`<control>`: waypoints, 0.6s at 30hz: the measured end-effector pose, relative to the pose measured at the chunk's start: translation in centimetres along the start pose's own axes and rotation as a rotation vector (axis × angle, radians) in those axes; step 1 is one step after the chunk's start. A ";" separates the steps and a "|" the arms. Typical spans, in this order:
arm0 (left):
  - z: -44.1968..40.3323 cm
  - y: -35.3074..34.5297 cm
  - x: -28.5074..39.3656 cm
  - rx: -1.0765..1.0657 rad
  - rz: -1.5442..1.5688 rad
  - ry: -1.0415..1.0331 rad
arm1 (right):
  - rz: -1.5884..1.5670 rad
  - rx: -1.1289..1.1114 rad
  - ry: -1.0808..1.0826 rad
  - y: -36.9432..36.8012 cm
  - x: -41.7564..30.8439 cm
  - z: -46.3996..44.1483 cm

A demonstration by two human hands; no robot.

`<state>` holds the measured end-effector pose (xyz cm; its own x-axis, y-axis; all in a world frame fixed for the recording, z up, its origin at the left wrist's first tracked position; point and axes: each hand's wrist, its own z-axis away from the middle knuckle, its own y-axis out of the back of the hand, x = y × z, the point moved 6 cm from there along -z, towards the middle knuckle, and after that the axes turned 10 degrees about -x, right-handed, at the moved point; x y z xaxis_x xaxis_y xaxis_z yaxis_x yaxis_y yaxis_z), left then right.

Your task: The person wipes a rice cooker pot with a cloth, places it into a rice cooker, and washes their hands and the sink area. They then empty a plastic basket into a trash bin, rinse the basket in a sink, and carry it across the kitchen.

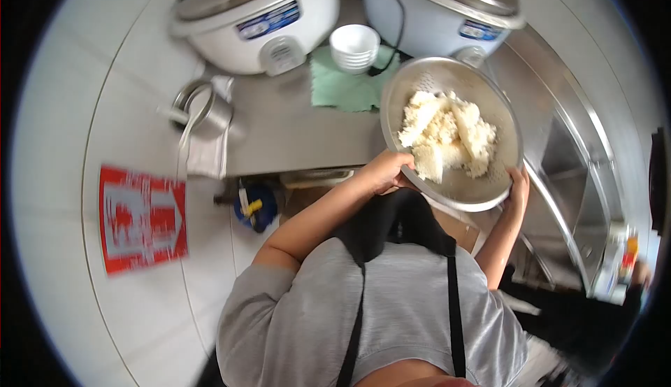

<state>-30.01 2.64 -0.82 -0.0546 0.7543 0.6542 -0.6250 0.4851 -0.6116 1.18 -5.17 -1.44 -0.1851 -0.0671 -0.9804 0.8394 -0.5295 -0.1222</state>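
Between my two hands is a large metal colander [461, 195] with small holes in its wall, tilted so that its inside faces me. Clumps of cooked white rice [447, 132] lie in it. My left hand [390, 170] grips the rim at the near left, thumb over the edge. On the near right side, my right hand [518, 185] is closed on the rim too. The fingers under the colander are hidden from view.
Two big rice cookers [279, 20] [447, 16] stand at the back of the steel counter [300, 132]. Stacked white bowls [354, 48] sit on a green cloth [335, 90]. A metal pot [210, 114] with utensils is left; a steel sink [559, 177] is right. Another person [573, 317] is lower right.
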 end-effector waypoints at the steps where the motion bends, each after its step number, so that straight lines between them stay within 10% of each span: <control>1: 0.8 -0.5 0.0 0.090 -0.039 0.005 | 0.032 -0.068 -0.013 -0.3 -1.1 0.0; 18: 17.7 -1.5 -11.3 0.649 0.390 -0.696 | 0.099 -1.046 0.056 -21.6 -3.9 1.9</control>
<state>-42.28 -14.42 0.62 -0.6538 0.2842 0.7013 -0.7565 -0.2272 -0.6132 -17.20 4.95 5.28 -0.0903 -0.0169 -0.9958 0.8772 0.4720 -0.0876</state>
